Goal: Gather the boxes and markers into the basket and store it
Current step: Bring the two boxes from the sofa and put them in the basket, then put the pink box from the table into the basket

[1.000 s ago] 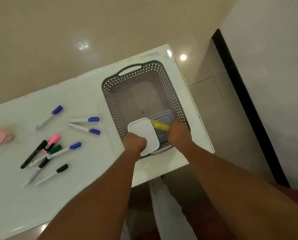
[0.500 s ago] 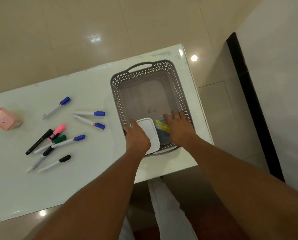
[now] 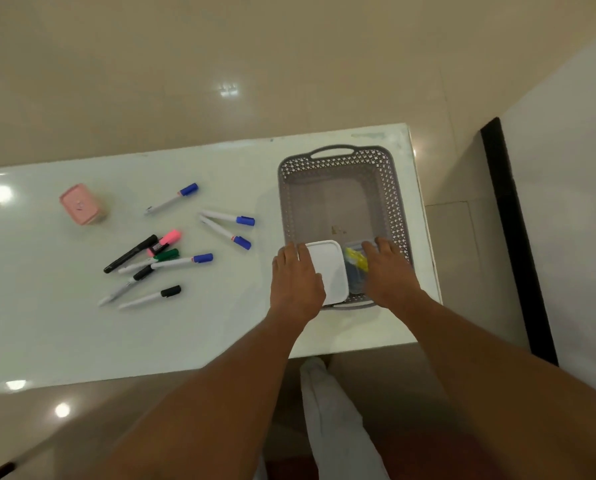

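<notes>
The grey perforated basket [image 3: 334, 151] stands at the right end of the white table. Two boxes lie side by side in its near end: a white-lidded box [image 3: 329, 271] and a clear box [image 3: 354, 282] with something yellow inside. My left hand [image 3: 294, 282] lies flat over the white box's left edge, fingers stretched out. My right hand [image 3: 388, 271] rests spread on the clear box, hiding its right part. Several markers lie loose on the table to the left, among them a blue-capped marker [image 3: 182, 261] and a pink highlighter [image 3: 168, 239]. A small pink box [image 3: 80, 204] sits at the far left.
The basket is close to the table's right edge [image 3: 428, 258], with tiled floor beyond it. A dark strip [image 3: 518, 244] runs along the wall at right. White-clad legs [image 3: 334, 420] show below the table's front edge.
Both boxes have gone down into the near end of the basket. My hands have changed from closed grips on them to flat, stretched fingers on top.
</notes>
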Action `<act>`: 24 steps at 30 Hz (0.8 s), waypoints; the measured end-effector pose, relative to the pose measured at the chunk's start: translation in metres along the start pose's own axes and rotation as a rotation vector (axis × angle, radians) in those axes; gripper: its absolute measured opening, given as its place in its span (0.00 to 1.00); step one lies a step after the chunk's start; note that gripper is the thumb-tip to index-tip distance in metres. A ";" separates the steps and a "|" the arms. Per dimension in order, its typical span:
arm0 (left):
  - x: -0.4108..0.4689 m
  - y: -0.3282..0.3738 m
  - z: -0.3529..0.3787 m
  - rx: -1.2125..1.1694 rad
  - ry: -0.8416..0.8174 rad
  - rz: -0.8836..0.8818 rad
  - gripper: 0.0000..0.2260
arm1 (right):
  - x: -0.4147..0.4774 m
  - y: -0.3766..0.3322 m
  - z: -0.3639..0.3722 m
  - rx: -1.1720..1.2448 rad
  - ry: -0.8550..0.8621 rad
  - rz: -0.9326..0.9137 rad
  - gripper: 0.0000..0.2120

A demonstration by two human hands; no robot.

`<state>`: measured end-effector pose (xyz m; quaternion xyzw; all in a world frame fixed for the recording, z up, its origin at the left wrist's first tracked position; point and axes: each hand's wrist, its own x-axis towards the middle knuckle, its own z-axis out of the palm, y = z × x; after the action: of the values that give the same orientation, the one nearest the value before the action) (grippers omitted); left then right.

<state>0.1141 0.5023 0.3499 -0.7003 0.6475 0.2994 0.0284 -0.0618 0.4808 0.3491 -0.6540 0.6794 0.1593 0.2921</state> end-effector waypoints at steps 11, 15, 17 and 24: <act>-0.028 -0.175 -0.104 -0.179 0.200 -0.181 0.15 | 0.003 -0.227 -0.009 0.075 0.064 -0.243 0.25; -0.018 -0.275 -0.133 -0.351 0.266 -0.329 0.17 | 0.024 -0.334 0.021 0.162 0.011 -0.291 0.27; -0.008 -0.321 -0.148 -0.454 0.288 -0.406 0.20 | 0.038 -0.382 0.034 0.216 -0.026 -0.311 0.27; 0.070 -0.449 -0.174 -0.817 0.139 -0.553 0.30 | 0.124 -0.515 0.075 0.400 -0.082 -0.248 0.33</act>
<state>0.5936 0.4379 0.3044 -0.8178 0.2677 0.4626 -0.2134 0.4609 0.3789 0.3014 -0.6546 0.5993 0.0110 0.4607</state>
